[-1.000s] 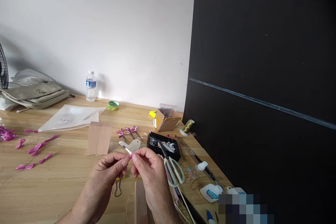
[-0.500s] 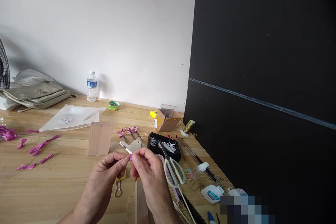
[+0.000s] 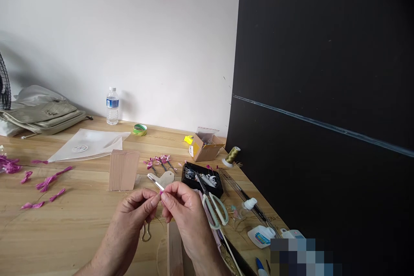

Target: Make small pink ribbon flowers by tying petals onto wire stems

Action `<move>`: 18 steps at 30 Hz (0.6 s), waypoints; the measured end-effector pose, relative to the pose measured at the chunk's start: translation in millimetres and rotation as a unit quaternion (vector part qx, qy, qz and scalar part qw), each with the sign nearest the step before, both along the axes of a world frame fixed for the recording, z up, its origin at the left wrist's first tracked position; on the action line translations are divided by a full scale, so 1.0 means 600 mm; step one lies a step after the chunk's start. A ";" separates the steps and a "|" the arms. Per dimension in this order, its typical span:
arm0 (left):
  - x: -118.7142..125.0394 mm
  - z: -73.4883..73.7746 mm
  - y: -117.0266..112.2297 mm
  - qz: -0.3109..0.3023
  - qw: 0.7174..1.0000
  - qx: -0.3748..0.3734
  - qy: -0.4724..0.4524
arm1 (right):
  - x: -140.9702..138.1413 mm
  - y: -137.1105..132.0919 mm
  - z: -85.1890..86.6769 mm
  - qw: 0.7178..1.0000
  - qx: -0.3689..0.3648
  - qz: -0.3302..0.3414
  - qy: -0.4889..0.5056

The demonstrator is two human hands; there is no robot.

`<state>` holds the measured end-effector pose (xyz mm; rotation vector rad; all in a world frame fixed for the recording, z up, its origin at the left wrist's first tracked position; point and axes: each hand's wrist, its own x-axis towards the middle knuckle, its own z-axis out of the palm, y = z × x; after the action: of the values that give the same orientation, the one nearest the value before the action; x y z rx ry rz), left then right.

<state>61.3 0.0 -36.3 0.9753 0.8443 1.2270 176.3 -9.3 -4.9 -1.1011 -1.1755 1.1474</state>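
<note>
Metal piece in right hand, scissors close beside, table edge beyond

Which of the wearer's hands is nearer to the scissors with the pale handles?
Right. The right hand is just to the left of the scissors, beside their handle loops; the left hand is farther left, beyond the right hand.

On the bench, bottle by the back edge, bag to its left; box and spool near the back right corner, tray before them
</note>
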 end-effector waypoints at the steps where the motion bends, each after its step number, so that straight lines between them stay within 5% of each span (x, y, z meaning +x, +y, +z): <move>1: 0.000 0.000 0.000 -0.003 1.000 0.005 0.007 | 0.001 0.001 -0.002 1.000 -0.002 0.000 0.001; 13: -0.005 0.010 0.009 -0.015 0.996 0.062 0.059 | 0.001 -0.001 0.001 0.998 0.013 -0.023 -0.061; 18: -0.006 0.015 0.004 0.001 1.000 -0.029 0.004 | 0.009 -0.019 -0.012 0.986 0.139 -0.067 -0.056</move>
<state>57.9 2.6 -27.6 0.9335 0.8815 1.1955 181.8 -20.4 -12.1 -1.0221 -1.2847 0.7978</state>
